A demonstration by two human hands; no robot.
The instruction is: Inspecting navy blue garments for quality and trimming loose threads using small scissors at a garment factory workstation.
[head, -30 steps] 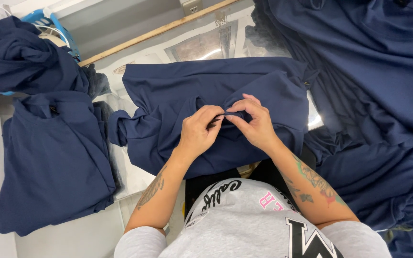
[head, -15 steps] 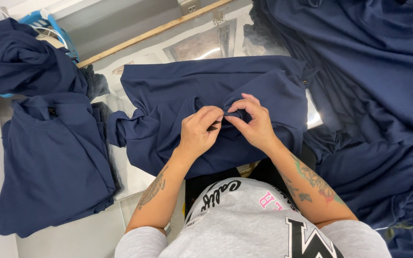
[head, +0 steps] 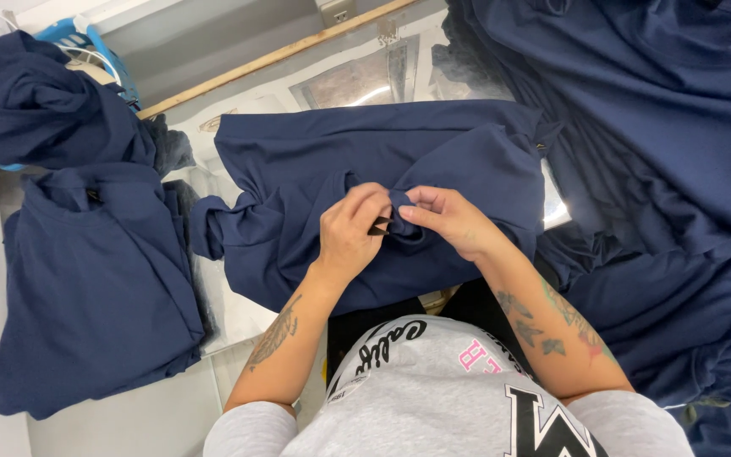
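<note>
A navy blue shirt (head: 298,169) lies spread on the white table in front of me. My left hand (head: 349,233) and my right hand (head: 446,220) meet over its middle. Both pinch a small dark tag (head: 380,225) and a bunched fold of the shirt's fabric between thumbs and fingertips. The fingers cover most of the tag.
A folded stack of navy shirts (head: 86,279) sits at the left, with a crumpled navy garment (head: 35,101) behind it. A large heap of navy fabric (head: 670,169) fills the right side. A blue hanger (head: 86,42) and a wooden strip (head: 272,55) lie at the back.
Both hands stay pinched on the same spot of the shirt. Only the fingers have shifted slightly.
</note>
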